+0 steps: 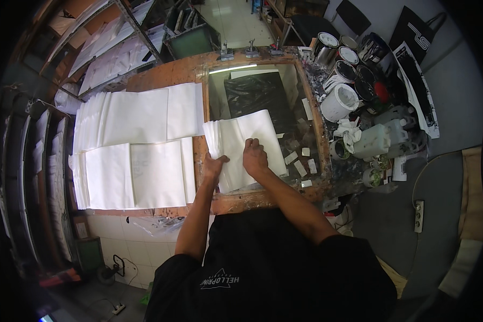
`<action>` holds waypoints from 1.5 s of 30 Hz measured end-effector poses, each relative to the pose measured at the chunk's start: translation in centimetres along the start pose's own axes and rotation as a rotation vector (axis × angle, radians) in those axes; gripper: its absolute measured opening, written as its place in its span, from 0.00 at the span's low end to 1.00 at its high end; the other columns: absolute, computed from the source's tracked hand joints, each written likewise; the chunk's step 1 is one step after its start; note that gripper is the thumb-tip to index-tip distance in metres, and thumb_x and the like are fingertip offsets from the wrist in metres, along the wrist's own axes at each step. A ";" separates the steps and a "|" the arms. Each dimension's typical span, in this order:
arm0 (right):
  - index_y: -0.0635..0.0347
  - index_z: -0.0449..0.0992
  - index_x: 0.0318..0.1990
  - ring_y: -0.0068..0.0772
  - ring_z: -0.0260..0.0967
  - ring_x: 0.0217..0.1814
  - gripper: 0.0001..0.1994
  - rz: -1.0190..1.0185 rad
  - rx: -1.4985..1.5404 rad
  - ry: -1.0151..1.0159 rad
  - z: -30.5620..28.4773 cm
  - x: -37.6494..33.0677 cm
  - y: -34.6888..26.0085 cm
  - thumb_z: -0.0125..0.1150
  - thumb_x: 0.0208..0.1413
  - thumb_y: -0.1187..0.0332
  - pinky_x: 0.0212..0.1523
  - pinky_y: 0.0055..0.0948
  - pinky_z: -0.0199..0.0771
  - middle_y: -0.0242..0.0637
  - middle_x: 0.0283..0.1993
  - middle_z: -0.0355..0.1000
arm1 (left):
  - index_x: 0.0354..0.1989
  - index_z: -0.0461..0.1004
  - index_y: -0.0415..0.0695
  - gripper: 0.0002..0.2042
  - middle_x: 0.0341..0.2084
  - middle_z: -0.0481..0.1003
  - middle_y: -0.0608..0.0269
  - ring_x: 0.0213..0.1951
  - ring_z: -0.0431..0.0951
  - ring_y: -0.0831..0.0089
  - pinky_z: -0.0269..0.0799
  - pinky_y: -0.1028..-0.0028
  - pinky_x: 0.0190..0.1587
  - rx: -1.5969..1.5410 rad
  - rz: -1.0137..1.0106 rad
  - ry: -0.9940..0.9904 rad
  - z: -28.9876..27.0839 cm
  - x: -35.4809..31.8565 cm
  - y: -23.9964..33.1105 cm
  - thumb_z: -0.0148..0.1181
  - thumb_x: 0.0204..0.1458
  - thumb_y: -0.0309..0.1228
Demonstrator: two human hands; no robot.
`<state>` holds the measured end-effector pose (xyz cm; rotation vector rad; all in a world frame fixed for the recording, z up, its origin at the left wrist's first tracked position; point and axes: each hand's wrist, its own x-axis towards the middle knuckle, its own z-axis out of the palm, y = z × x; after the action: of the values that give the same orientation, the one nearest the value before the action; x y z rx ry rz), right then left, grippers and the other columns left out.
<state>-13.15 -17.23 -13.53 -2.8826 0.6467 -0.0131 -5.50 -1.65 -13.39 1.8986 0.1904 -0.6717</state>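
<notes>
A stack of white sheets [232, 161], maybe folded fabric bags, lies tilted over the near part of a wooden-framed glass panel [306, 155]. My left hand [214, 165] grips the stack's left edge, thumb on top and fingers underneath. Closed and curled, my right hand [255, 158] rests on the top sheet, right of a crease; whatever its fingertips pinch is hidden. Beyond the stack, a black plastic sheet [255, 94] lies in the frame, partly covered by the white sheets. Small white paper pieces [299, 167] are scattered on the glass at the right.
Left of the frame lie two fanned rows of white sheets, a far row [134, 115] and a near row [110, 177]. Metal clamps [251, 52] sit on the frame's far edge. Paint cans [326, 47], a white bucket [339, 102] and plastic jugs [371, 140] crowd the right. Racks [137, 32] stand left.
</notes>
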 end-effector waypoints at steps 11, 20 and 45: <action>0.64 0.71 0.58 0.46 0.77 0.46 0.23 0.206 0.916 0.001 -4.5 2.4 17.9 0.62 0.58 0.61 0.49 0.43 0.75 0.54 0.42 0.77 | 0.59 0.64 0.31 0.40 0.45 0.77 0.43 0.42 0.82 0.55 0.82 0.60 0.42 -0.143 0.082 -0.002 -0.5 -1.7 1.1 0.77 0.35 0.28; 0.66 0.76 0.54 0.56 0.74 0.56 0.25 0.372 0.470 0.164 -4.3 4.8 19.2 0.66 0.58 0.54 0.56 0.48 0.72 0.55 0.51 0.77 | 0.71 0.46 0.33 0.49 0.59 0.68 0.29 0.59 0.72 0.38 0.68 0.54 0.63 0.408 0.213 0.205 1.3 -4.0 3.3 0.68 0.41 0.29; 0.70 0.76 0.54 0.44 0.77 0.55 0.26 0.212 0.758 0.394 -9.5 -4.1 15.2 0.69 0.60 0.55 0.57 0.38 0.73 0.53 0.54 0.77 | 0.71 0.48 0.31 0.46 0.61 0.62 0.38 0.65 0.63 0.50 0.56 0.57 0.69 -0.082 0.759 0.296 1.4 -6.1 0.8 0.67 0.43 0.27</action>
<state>-23.73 -30.71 -6.84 -2.0786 0.7918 -0.6568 -10.75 -2.22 -9.90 1.7964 -0.3067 0.1274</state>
